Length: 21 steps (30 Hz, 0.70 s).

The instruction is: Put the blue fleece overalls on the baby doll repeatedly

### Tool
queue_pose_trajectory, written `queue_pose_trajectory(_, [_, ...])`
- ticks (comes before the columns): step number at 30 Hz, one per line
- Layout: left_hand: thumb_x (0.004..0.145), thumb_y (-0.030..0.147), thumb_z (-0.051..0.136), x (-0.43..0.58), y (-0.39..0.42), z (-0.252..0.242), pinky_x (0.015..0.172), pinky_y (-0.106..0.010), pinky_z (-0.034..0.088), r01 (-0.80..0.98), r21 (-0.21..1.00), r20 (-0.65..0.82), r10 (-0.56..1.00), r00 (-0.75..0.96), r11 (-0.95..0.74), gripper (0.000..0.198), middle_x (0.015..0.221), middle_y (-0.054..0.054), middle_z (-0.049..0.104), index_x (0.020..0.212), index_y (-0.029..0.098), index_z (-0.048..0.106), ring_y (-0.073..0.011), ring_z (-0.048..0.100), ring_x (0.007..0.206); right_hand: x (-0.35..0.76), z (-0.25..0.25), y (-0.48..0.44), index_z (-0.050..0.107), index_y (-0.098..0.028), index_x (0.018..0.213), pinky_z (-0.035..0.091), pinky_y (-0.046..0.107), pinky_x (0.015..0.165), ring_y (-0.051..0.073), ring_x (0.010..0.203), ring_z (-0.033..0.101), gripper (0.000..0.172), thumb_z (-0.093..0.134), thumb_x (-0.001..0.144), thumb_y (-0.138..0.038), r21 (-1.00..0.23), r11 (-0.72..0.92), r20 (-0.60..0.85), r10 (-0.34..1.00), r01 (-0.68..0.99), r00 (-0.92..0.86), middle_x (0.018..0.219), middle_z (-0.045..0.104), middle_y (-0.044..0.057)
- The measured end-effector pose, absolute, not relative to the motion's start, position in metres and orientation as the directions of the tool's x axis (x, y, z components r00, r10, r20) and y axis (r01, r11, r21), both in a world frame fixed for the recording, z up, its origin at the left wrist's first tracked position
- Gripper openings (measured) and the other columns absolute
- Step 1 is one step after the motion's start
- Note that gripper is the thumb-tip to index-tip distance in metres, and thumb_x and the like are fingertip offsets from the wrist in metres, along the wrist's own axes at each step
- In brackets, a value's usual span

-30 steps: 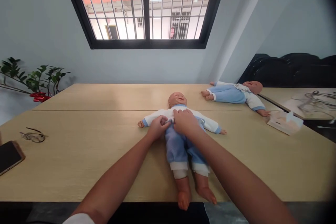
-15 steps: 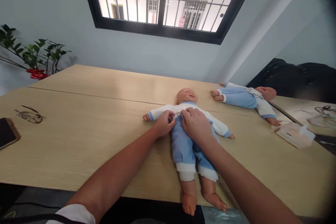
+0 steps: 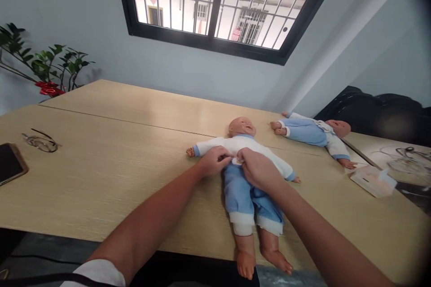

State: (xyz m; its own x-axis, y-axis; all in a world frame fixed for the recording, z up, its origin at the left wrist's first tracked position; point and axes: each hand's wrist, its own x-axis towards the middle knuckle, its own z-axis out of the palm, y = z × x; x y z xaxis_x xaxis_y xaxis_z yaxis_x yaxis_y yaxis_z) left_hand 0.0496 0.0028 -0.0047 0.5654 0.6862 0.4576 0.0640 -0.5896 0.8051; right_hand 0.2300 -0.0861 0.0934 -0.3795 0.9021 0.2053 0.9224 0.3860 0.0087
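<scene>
A baby doll (image 3: 241,126) lies on its back in front of me, head toward the window and bare feet at the near table edge. It wears a white long-sleeved top with blue cuffs and blue trousers (image 3: 238,190) with white hems. My left hand (image 3: 215,161) is closed, its fingertips pinching cloth at the waist of the trousers. Facing it, my right hand (image 3: 258,169) pinches the same waist from the other side. Between the fingertips shows a small white patch (image 3: 237,161); its details are too small to make out.
A second, similarly dressed doll (image 3: 305,132) lies at the back right, near an open white box (image 3: 372,180) and tangled cables (image 3: 409,159). Eyeglasses (image 3: 42,142) and a phone (image 3: 11,163) lie at the left. A potted plant (image 3: 43,65) stands beyond the table.
Both hands have shifted slightly at the doll's waist, and the white patch between them shows more now. The whole view has tilted a little.
</scene>
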Motion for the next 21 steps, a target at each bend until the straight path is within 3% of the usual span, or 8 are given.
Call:
queue_pose_trajectory(3, [0.099,0.028,0.051,0.049,0.004,-0.003,0.093,-0.037,0.049,0.087,0.788,0.462,0.679,0.570,-0.609,0.024,0.095,-0.008,0.071,0.094,0.018,0.073,-0.0225,0.062,0.093,0.232,0.089,-0.090,0.053,-0.021,0.092,0.037,0.035,0.072,0.025,0.078,0.055,0.019,0.036,0.094,-0.013,0.023,0.355,0.205,0.913,0.934,-0.352,0.084,0.065,0.008])
queue_pose_trajectory(5, [0.097,0.024,0.052,0.049,0.003,-0.002,0.096,-0.037,0.048,0.091,0.783,0.474,0.685,0.554,-0.616,0.022,0.103,-0.009,0.072,0.103,0.018,0.072,-0.0232,0.062,0.099,0.233,0.088,-0.092,0.050,-0.022,0.088,0.038,0.035,0.073,0.025,0.079,0.055,0.017,0.036,0.095,-0.015,-0.013,0.355,0.220,0.913,0.935,-0.343,0.083,0.063,0.008])
queue_pose_trajectory(7, [0.089,0.018,0.058,0.050,0.000,-0.002,0.099,-0.037,0.047,0.072,0.769,0.505,0.673,0.540,-0.635,0.026,0.113,-0.010,0.071,0.113,0.018,0.070,-0.0239,0.061,0.108,0.233,0.089,-0.093,0.047,-0.023,0.087,0.041,0.034,0.076,0.024,0.082,0.055,0.015,0.038,0.092,-0.013,-0.133,0.365,0.245,0.913,0.922,-0.326,0.085,0.062,0.007])
queue_pose_trajectory(10, [0.080,0.014,0.065,0.051,-0.004,-0.002,0.096,-0.035,0.049,0.050,0.750,0.543,0.656,0.524,-0.660,0.024,0.108,-0.008,0.071,0.103,0.018,0.071,-0.0229,0.062,0.103,0.234,0.092,-0.092,0.049,-0.022,0.093,0.045,0.034,0.085,0.024,0.093,0.057,0.017,0.039,0.088,-0.010,-0.289,0.406,0.277,0.902,0.867,-0.331,0.095,0.063,0.008])
queue_pose_trajectory(14, [0.087,0.018,0.061,0.055,-0.005,-0.006,0.076,-0.031,0.049,0.113,0.791,0.519,0.758,0.396,-0.601,0.010,0.082,-0.002,0.063,0.096,0.018,0.066,-0.0170,0.057,0.075,0.234,0.097,-0.087,0.057,-0.019,0.110,0.044,0.039,0.096,0.027,0.106,0.058,0.027,0.043,0.089,-0.013,-0.245,0.423,0.255,0.896,0.872,-0.363,0.111,0.067,0.012])
queue_pose_trajectory(17, [0.097,0.023,0.051,0.055,-0.002,-0.008,0.077,-0.031,0.048,0.156,0.830,0.487,0.833,0.262,-0.535,0.013,0.088,-0.003,0.062,0.101,0.018,0.062,-0.0169,0.057,0.080,0.231,0.103,-0.082,0.060,-0.018,0.120,0.044,0.039,0.092,0.029,0.106,0.062,0.029,0.044,0.101,-0.034,-0.208,0.290,0.155,0.953,0.934,-0.261,0.117,0.070,0.014])
queue_pose_trajectory(21, [0.095,0.025,0.057,0.051,0.002,-0.008,0.075,-0.028,0.049,0.117,0.838,0.460,0.806,0.373,-0.532,0.012,0.092,-0.004,0.065,0.101,0.018,0.063,-0.0161,0.060,0.081,0.224,0.115,-0.069,0.066,-0.020,0.101,0.044,0.035,0.082,0.027,0.094,0.066,0.046,0.032,0.107,-0.051,-0.247,0.155,-0.006,0.987,0.957,-0.161,0.105,0.075,0.012])
